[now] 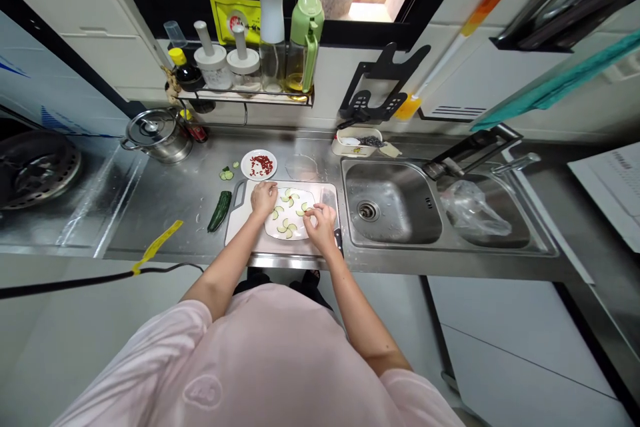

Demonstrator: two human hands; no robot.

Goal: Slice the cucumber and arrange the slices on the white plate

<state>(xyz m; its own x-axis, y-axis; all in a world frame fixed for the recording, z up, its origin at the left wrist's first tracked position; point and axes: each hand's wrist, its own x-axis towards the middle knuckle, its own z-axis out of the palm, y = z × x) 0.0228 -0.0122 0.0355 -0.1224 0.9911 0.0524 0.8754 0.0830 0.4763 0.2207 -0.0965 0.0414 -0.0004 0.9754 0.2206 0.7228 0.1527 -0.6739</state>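
Plate (294, 213): white, flat on the cutting board (241, 223), by the table's (167, 200) front edge; probably stiff, breakable if dropped; best taken by opposite rims and kept level.
Cucumber slices (287, 228): laid in curved petal clusters on the plate; likely very light, bendy, wet and slippery, easily nudged; best pinched lightly, one at a time, by the skin side.
Left hand (264, 199): at the plate's far left corner, fingertips close together; cannot tell whether gripping anything.
Right hand (321, 225): over the plate's right edge, just beside the rightmost slices, thumb and finger near each other; cannot tell whether with a slice between.
Both hands: apart, on opposite sides of the plate.
Red bits (263, 165): on a small dish (245, 165) behind the board, toward the table's back edge; seemingly tiny, best picked up with fingertips.
Cucumber (219, 211): on the table, just left of the board; probably firm, heavier than any slice, apt to roll; best grasped around the middle.
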